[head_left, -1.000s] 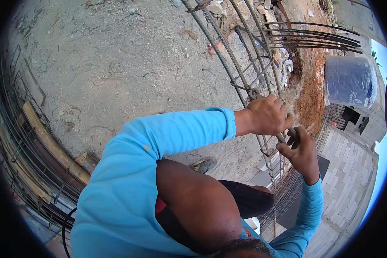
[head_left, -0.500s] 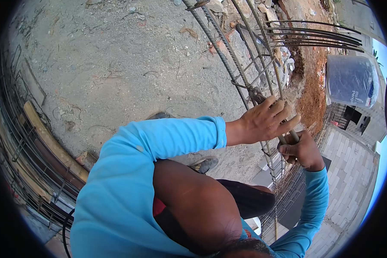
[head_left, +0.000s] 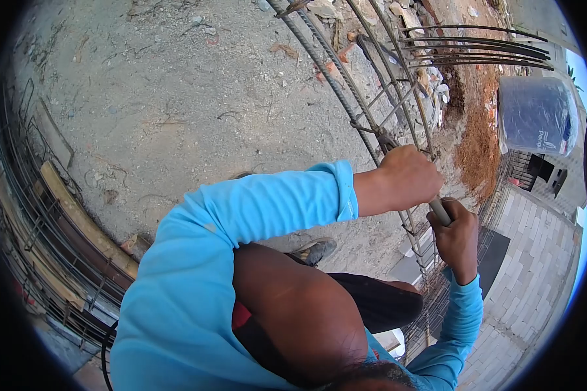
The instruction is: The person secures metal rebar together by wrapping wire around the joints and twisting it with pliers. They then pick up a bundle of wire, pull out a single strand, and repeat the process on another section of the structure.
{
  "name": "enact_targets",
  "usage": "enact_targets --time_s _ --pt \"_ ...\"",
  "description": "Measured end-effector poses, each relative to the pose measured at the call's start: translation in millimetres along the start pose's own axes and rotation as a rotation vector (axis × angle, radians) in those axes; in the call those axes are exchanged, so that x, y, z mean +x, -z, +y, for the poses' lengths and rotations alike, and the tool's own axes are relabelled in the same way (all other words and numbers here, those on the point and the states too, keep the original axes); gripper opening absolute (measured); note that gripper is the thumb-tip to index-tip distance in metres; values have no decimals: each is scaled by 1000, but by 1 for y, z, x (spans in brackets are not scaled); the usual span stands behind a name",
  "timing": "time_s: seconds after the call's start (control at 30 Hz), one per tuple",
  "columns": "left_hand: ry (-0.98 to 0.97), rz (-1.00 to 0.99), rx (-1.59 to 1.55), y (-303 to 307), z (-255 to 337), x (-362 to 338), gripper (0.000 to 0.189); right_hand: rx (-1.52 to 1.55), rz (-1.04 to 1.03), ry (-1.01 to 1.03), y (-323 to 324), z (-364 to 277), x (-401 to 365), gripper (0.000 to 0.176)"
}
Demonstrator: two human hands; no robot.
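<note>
In the head view, my left hand [head_left: 407,177] is closed in a fist around what look like pincers. The grey handle [head_left: 439,212] of the pincers shows between my two hands. My right hand [head_left: 456,236] is wrapped around the handle's lower end. A dark metal head [head_left: 386,141] pokes out beyond my left fist, against the crossing of the bars. It sits at the steel rebar cage [head_left: 365,111], whose long ribbed bars and thin cross ties run past my hands. My left fist hides the tool's middle.
Bent rebar ends [head_left: 482,52] stick out at upper right, near a clear plastic bucket [head_left: 538,114]. More rebar cages and wooden boards [head_left: 85,221] lie at left. Rubble [head_left: 326,10] lies beyond the bars. My bare knee [head_left: 300,300] is below my left arm. A block wall [head_left: 535,254] stands right.
My left hand has gone from spread fingers over the tool to a closed fist. My right hand has shifted slightly left and turned its knuckles upward, still gripping the handle.
</note>
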State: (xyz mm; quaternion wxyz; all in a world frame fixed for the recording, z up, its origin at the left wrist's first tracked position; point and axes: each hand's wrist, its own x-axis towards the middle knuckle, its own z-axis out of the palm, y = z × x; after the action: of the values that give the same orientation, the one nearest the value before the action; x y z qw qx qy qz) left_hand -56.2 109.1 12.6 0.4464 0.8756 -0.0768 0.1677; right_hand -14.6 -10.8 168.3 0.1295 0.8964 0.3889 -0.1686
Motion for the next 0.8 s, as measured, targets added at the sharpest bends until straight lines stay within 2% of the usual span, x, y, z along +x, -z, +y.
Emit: enact_targets --time_s 0.03,0.1,0.13,0.2,0.23,0.27,0.33,0.37,0.4,0.47,0.5,0.53,0.6,0.63,0.67,0.73,0.77,0.8 --pt "5 1 0 -3 0 -2 15 0 -3 5 9 -2 5 27" --pt "-187 802 216 -11 -2 -5 17 585 -554 -514 28 -7 15 23" --pt "-189 797 215 -17 -3 -8 17 591 -554 -516 25 2 14 23" --pt "-242 756 174 -20 -7 -15 19 1370 -834 -650 14 22 12 32" --pt "-233 543 157 -19 -9 -18 17 1320 -837 -657 10 19 10 45" --pt "-234 546 157 -18 -10 -17 17 1318 -835 -657 6 20 6 45" --pt "-143 -193 5 17 -6 -11 11 1071 -698 -522 -5 22 -1 56" --pt "-102 -377 28 26 -3 -7 11 908 -635 -350 -10 20 -2 62" --pt "-100 -378 33 31 -1 -6 11 911 -635 -345 -13 13 -6 62" --pt "-112 -458 16 36 1 -2 20 512 -468 -3 -22 -4 -16 60" --pt "-164 -369 17 31 1 -9 20 528 -452 -4 -28 -6 -18 54" --pt "-177 -379 19 36 2 -16 20 538 -442 -13 -24 -5 -17 54" --pt "-219 -178 -131 43 4 -26 20 1080 -791 -349 -12 1 -12 47" --pt "-200 -196 -103 43 8 -26 33 1476 -888 -454 -19 20 -14 43" --pt "-212 -212 -96 43 13 -29 33 1815 -1030 -454 -29 41 -13 46" --pt "-191 162 -11 62 20 -42 39 1960 -1132 -329 -40 46 -13 52" --pt "-201 148 -4 67 20 -49 39 1977 -1123 -316 -45 45 -15 52" --pt "-183 243 -121 72 18 -56 40 1929 -1129 -263 -53 41 -19 58"
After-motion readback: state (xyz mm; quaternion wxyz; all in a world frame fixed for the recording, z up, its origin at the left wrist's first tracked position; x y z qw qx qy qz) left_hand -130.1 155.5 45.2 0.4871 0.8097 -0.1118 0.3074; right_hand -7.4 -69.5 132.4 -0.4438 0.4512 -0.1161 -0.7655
